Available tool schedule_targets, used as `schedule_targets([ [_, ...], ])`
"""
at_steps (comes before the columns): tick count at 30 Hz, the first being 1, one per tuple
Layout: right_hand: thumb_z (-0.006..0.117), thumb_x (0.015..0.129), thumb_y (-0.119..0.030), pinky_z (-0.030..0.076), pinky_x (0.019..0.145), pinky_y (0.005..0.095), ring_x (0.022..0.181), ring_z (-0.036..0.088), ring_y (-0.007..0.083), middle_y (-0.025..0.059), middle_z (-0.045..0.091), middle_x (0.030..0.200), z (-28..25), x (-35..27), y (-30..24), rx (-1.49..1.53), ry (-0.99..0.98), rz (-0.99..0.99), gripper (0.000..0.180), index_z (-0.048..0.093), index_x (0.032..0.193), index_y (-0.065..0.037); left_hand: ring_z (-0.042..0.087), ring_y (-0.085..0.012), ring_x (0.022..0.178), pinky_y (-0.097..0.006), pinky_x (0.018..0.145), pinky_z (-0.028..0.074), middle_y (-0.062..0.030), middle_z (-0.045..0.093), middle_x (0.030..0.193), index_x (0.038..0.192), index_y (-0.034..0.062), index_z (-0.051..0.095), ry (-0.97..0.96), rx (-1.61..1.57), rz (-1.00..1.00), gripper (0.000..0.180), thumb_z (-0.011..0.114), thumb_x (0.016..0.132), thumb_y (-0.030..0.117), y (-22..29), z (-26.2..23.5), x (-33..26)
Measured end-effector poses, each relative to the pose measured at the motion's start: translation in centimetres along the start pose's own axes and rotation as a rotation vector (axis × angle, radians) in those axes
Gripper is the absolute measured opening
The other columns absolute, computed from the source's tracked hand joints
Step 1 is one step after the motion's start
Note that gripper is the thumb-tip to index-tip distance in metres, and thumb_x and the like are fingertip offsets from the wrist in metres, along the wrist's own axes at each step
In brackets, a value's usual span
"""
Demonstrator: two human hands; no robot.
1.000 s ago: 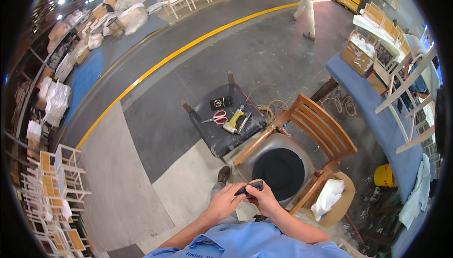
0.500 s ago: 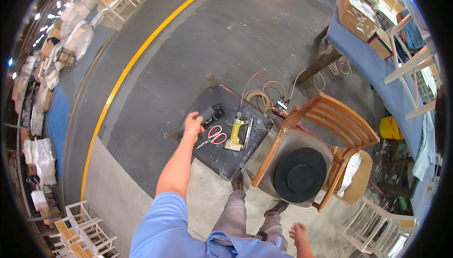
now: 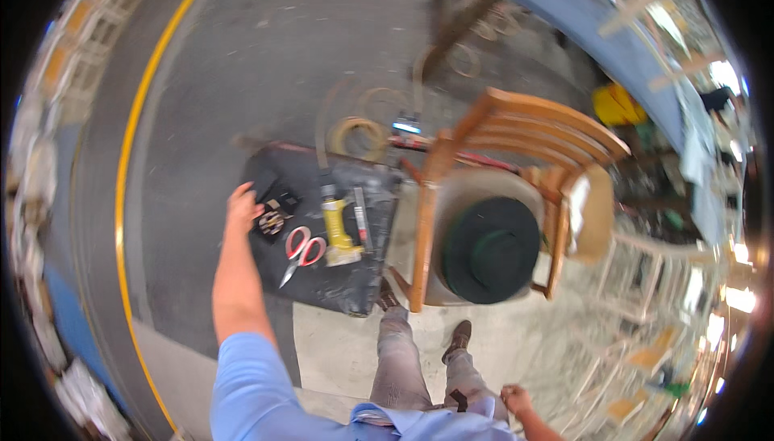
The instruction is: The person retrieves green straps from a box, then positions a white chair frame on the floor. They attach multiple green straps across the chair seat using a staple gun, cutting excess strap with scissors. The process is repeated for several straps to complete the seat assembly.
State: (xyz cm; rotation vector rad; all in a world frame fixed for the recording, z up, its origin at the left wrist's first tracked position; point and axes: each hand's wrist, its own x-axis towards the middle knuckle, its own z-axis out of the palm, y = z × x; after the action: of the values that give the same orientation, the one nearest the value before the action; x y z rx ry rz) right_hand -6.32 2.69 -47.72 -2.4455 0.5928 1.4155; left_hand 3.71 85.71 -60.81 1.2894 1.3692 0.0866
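Observation:
My left hand [image 3: 244, 205] is at the left edge of a dark padded seat [image 3: 343, 294], its fingers curled in at a small black case [image 3: 280, 201]. Blur hides how much of the case they hold. Beside it lies a small round thing [image 3: 272, 222] that I cannot make out. Red-handled scissors [image 3: 300, 247] rest on the seat, blades toward me. To their right is a yellow pneumatic staple gun [image 3: 339, 231] with its hose attached. My right hand [image 3: 516, 399] hangs low by my right leg, fingers curled, with nothing visible in it.
A wooden chair [image 3: 556, 131] stands to the right, a round black cushion-like piece [image 3: 492, 249] on its seat. Coiled air hose [image 3: 359, 136] lies on the floor behind. A cardboard box [image 3: 597, 215] and a blue-covered table [image 3: 556, 6] are farther right. A yellow floor line [image 3: 129, 147] runs along the left.
The view has swung right, so the seat and chair sit farther left in it. My left hand stays by the black case. My right hand's fingers look more curled.

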Motion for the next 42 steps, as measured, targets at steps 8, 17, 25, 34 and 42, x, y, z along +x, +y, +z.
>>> schedule_targets([
  [8,0.071,0.095,-0.036,0.059,0.08,0.0375,0.086,0.076,0.022,0.0135,0.08,0.1,-1.6,-0.8,-1.9,0.104,-0.06,0.058,0.045,0.072,0.13,-0.008,0.066,-0.0322,0.067,-0.047,0.052,0.052,-0.019,0.068,0.118,0.16,0.0218,0.045,0.1,0.569,-0.19,0.07,0.045,0.091,0.011,3.2,4.8,-7.0],
  [17,0.072,0.093,-0.041,0.056,0.096,0.0389,0.108,0.074,0.0295,0.0139,0.078,0.114,-2.2,-0.7,5.4,0.299,0.031,0.11,0.047,0.072,0.131,-0.012,0.064,-0.0419,0.109,-0.049,0.1,0.049,-0.0274,0.068,0.115,0.126,-0.0062,0.064,0.141,0.71,0.653,0.036,0.062,0.093,0.007,0.7,15.0,-22.5],
  [25,0.07,0.093,-0.044,0.054,0.101,0.0413,0.115,0.071,0.0311,0.014,0.077,0.118,-8.2,4.8,14.5,0.511,0.029,-0.027,0.048,0.074,0.128,-0.012,0.07,-0.0126,0.08,-0.029,0.066,0.056,-0.005,0.072,0.097,0.133,0.0055,0.066,-0.882,0.593,0.243,0.031,0.064,0.103,0.014,-12.6,36.3,-49.9],
  [34,0.07,0.097,-0.027,0.054,0.065,0.0349,0.082,0.07,0.0195,0.0078,0.074,0.099,-21.6,13.9,37.1,1.17,0.136,0.104,0.034,0.071,0.125,-0.007,0.07,-0.0137,0.082,-0.029,0.074,0.056,-0.0061,0.072,0.099,0.135,0.0015,0.065,-0.898,0.682,0.12,0.038,0.065,0.104,0.022,-17.5,53.9,-69.3],
  [42,0.069,0.092,-0.025,0.054,0.063,0.0344,0.076,0.07,0.0196,0.009,0.073,0.092,-27.0,17.3,50.8,0.982,0.09,0.441,0.035,0.073,0.121,-0.005,0.07,-0.0131,0.085,-0.027,0.07,0.057,-0.0073,0.073,0.103,0.134,0.0012,0.065,-0.809,0.61,0.225,0.04,0.067,0.105,0.028,-13.3,68.1,-72.7],
])
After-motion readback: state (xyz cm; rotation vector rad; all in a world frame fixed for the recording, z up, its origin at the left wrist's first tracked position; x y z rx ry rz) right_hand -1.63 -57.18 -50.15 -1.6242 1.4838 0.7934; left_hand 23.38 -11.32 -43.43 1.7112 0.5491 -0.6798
